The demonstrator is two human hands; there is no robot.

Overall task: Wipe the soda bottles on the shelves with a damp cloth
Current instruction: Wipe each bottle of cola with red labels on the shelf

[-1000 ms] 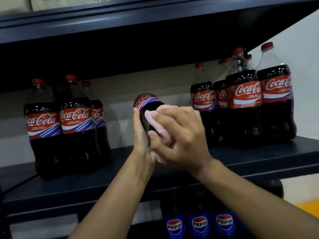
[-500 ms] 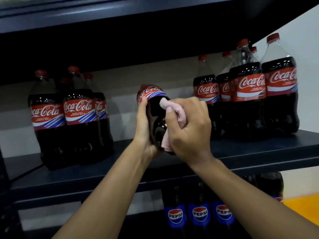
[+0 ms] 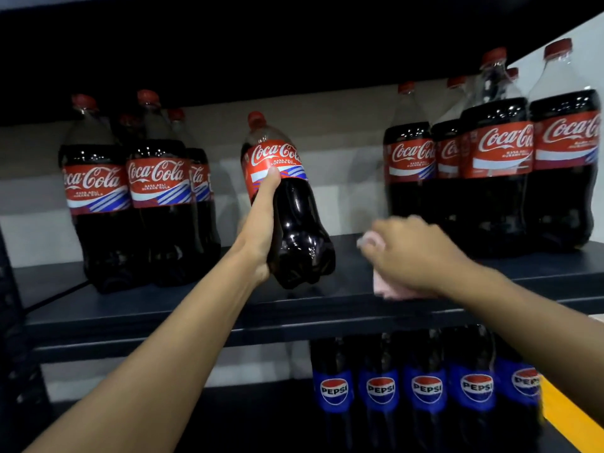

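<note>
My left hand grips a Coca-Cola bottle around its lower body and label, holding it nearly upright, a little tilted, just above the dark shelf. My right hand is off to the right of that bottle, blurred, and clutches a pink cloth that hangs below the fingers over the shelf. A group of Coca-Cola bottles stands at the left and another group at the right.
Pepsi bottles fill the shelf below on the right. The dark underside of the upper shelf hangs close above the caps. A pale wall lies behind, and a yellow floor strip shows at the lower right.
My right hand has left the bottle with the cloth and moved right and down toward the shelf. The left hand has turned the bottle from tipped away to nearly upright.
</note>
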